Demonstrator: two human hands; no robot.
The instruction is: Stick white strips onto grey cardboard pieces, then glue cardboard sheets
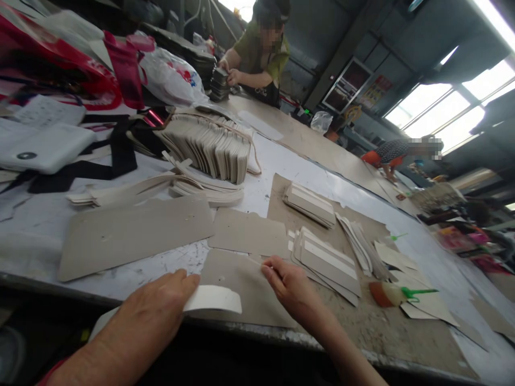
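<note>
near edge of the bench [132, 300] runs slantwise just below my hands, dark beneath it. my left hand [161, 300] sits over that edge, thumb and fingers clamped on a white strip [217, 299]; its free end juts right, above the grey board [233, 268] in front of me. my right hand [289, 287] is at the board's right side, thumb and forefinger together at the tips; cannot tell whether something thin is between them. a gap separates my two hands, with board showing through it. just right of my right fingers, a fanned stack [328, 260] limits room that way. a large grey panel [137, 233] lies beyond my left hand, a smaller grey piece [249, 231] just beyond the board. a wider run of white bench top shows past the stacks, toward the far side.

writing: red and blue print on a plastic bag [171, 75], not readable; marks on a paper sheet [50, 113], too blurred.

materials: strip smooth, slightly bowed, rounded at the end. grey pieces flat, matt, card-like. a long row of pale slats [213, 145] stands on edge, packed tight, cord along it. a squeeze bottle [382, 294] lies on its side, amber inside, green nozzle. across the bench, a co-worker in a green top grips a dark stack [219, 84].
</note>
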